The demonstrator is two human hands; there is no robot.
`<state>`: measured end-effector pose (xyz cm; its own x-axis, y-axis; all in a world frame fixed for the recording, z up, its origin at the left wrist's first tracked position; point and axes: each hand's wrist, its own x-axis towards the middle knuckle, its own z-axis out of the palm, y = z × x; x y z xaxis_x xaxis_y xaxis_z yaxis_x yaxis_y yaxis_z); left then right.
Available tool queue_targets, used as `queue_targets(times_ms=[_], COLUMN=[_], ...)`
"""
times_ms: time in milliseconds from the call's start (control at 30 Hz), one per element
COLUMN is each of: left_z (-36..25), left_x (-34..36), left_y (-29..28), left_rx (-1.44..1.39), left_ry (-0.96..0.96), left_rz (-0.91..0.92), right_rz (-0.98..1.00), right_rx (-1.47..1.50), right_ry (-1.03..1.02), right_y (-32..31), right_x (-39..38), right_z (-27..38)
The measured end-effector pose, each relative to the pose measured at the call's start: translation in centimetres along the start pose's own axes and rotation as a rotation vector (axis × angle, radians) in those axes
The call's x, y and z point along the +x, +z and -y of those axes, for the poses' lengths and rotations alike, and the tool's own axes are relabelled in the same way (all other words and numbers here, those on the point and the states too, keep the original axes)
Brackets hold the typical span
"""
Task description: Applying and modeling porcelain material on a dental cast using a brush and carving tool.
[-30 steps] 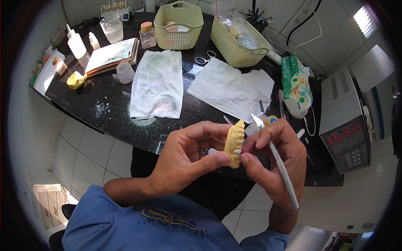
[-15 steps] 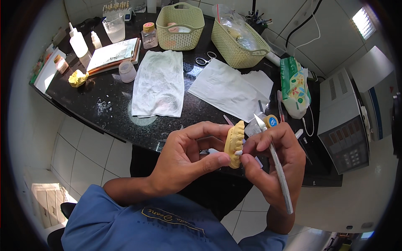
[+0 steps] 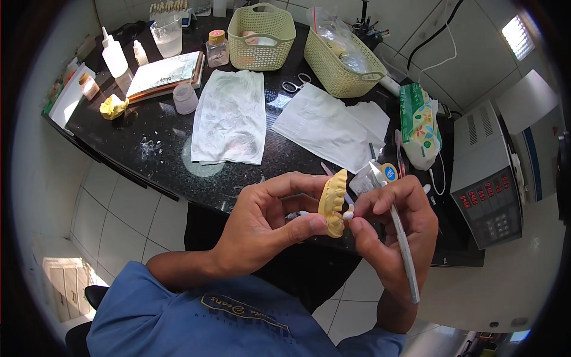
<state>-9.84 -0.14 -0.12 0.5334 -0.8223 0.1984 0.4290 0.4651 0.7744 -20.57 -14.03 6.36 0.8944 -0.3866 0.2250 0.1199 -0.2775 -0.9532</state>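
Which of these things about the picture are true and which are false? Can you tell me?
1. The left hand holds a yellow plaster model of teeth. True.
2. The right hand is empty. False: it holds a long thin silver tool, and its fingers pinch a small white piece against the model.
3. Two woven plastic baskets stand at the back of the black counter. True.
4. The scissors lie inside a basket. False: they lie on the counter between the baskets.
5. A second yellow plaster piece lies on the counter's left end. True.
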Motion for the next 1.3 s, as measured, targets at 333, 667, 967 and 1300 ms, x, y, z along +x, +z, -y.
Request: queue_targets(times_ms=[333, 667, 967, 1300], left_z=[-1.3, -4.8, -5.2, -3.3], left_x=[0.8, 3.7, 3.4, 3.5], left_y=[-1.5, -5.5, -5.1, -2.3], left_rx=[0.377, 1.319, 1.586, 0.779], left_ry=[0.241, 0.157, 0.653, 0.377], left_rz=[-0.055, -0.319, -0.391, 0.074], right_rz=[-0.057, 0.001, -0.005, 0.066], right_rx=[0.043, 0.093, 0.059, 0.067], right_ry=[0.009, -0.001, 0.038, 0.058], right_y=[-0.9, -1.0, -0.5, 0.9], right_x=[0.5, 1.9, 2.5, 2.6], right_z=[0.1, -0.5, -0.3, -0.4])
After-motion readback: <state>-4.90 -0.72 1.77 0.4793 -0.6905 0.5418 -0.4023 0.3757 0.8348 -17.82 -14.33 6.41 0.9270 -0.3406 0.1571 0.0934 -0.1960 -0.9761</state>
